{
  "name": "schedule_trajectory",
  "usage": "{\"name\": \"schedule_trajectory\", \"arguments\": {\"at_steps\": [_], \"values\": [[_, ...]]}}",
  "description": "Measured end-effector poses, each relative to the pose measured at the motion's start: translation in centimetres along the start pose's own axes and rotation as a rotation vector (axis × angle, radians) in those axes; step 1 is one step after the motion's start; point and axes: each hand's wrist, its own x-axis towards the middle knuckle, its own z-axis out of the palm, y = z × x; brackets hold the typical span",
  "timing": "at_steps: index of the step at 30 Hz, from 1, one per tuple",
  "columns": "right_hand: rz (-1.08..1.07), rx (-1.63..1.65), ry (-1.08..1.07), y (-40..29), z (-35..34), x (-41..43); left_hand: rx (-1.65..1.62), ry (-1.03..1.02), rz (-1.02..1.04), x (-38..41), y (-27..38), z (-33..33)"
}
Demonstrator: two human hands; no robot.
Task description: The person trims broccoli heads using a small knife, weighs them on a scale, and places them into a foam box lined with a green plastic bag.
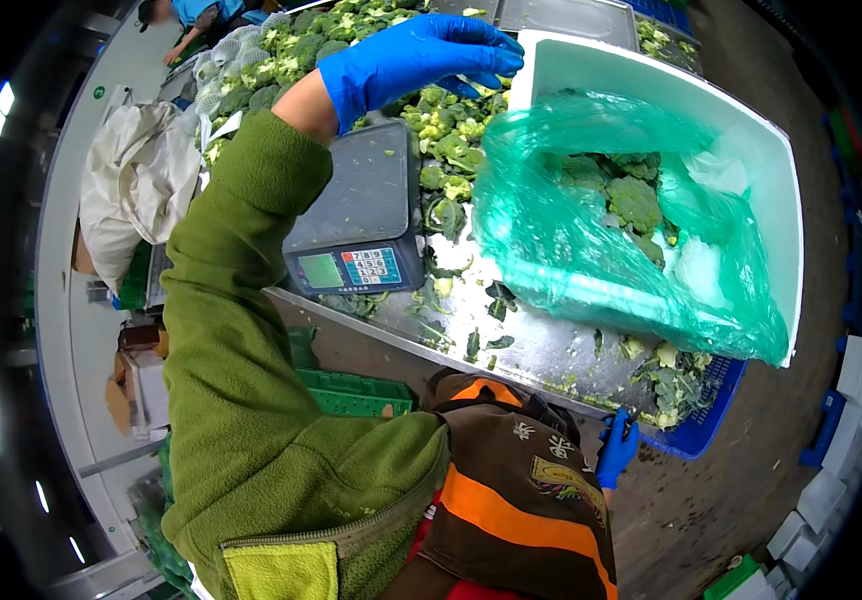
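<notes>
My left hand point(431, 60), in a blue glove, reaches over the heap of broccoli point(307, 56) with its fingers bent and nothing seen in them. Its fingertips overlap the near corner of a white foam box point(795, 225); whether they touch it I cannot tell. A crumpled green plastic bag point(566, 262) lines the box and holds broccoli heads point(633, 202) and whitish lumps. Low at the metal table's front edge, my right hand point(617, 454), also gloved blue, is closed around a small dark object, mostly hidden. Between arm and box lies a digital scale point(356, 202) with only scraps on its plate.
Loose leaves and trimmings lie on the metal table point(551, 360). A blue crate point(716, 427) with leaves stands below its right corner, and a green crate point(359, 390) under the front edge. White sacking point(142, 172) lies at left. Another person point(205, 15) works at upper left.
</notes>
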Motion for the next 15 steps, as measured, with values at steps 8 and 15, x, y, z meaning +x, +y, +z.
{"name": "schedule_trajectory", "arguments": {"at_steps": [8,15], "values": [[0.06,0.069,0.08,1.3,-3.8,1.7,-0.018,0.059,-0.187,-2.2,-0.4,1.8],[0.08,0.068,0.132,1.9,-2.7,2.2,-0.205,0.466,-0.32,-8.7,-7.6,-5.5]]}}
